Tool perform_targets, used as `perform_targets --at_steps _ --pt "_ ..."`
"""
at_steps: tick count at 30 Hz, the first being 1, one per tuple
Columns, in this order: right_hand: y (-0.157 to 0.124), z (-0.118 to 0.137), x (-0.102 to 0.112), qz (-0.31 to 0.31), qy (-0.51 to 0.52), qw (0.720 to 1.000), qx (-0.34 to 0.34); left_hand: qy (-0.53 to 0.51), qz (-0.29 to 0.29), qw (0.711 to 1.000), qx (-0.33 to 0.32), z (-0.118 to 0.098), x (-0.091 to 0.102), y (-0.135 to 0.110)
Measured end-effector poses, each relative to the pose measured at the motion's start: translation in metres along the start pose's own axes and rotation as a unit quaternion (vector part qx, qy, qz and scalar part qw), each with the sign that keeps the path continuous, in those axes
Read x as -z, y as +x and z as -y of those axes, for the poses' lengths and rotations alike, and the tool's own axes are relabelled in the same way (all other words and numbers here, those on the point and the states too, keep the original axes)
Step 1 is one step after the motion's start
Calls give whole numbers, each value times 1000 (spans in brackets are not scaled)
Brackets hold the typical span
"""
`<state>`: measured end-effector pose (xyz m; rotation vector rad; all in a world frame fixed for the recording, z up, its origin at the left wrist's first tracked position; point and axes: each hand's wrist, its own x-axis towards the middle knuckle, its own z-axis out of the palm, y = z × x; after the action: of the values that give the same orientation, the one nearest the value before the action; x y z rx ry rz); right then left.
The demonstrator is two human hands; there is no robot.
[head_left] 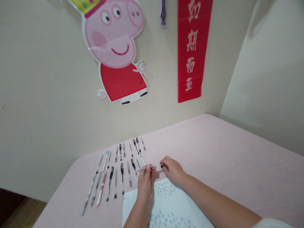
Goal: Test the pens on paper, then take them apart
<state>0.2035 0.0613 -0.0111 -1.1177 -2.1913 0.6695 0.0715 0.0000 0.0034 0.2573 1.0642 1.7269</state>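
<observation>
My left hand [146, 182] and my right hand [173, 169] hold one clear pen [149, 167] between them, level above the pink table [225, 158]. The left fingers pinch the pen's middle. The right fingers pinch its dark end. Under my wrists lies a white sheet of paper [171, 205] covered in small pen marks. Several pens [111, 171] lie in rows to the left of my hands, some black-capped, one pink.
The table stands in a corner of cream walls. A cartoon pig cut-out [118, 53] and a red banner with characters [193, 47] hang on the wall behind. The table's left edge drops to a wooden floor [21, 212].
</observation>
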Motion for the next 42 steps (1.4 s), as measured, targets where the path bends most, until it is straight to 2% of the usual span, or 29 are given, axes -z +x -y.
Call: perform_targets --at_steps 9,19,26,29,33,37,42 --pt "3 4 3 -29 157 986 51 -3 4 1000 2 -1 0 0" --pt "8 -2 6 -24 216 976 14 0 0 1000 5 -4 -1 -2" --pt "17 -35 35 -10 283 958 -43 -25 -52 998 -31 -2 4 5" --pt "19 -50 49 -24 301 950 -79 -25 -59 997 -40 -2 5 6" --pt "21 -64 57 -58 284 951 -111 -27 -58 997 -46 -2 5 4" --pt "24 -72 53 -102 208 965 -120 -16 -43 998 -41 -1 4 2" --pt "22 -68 46 -78 98 988 -89 24 0 999 -21 0 1 -3"
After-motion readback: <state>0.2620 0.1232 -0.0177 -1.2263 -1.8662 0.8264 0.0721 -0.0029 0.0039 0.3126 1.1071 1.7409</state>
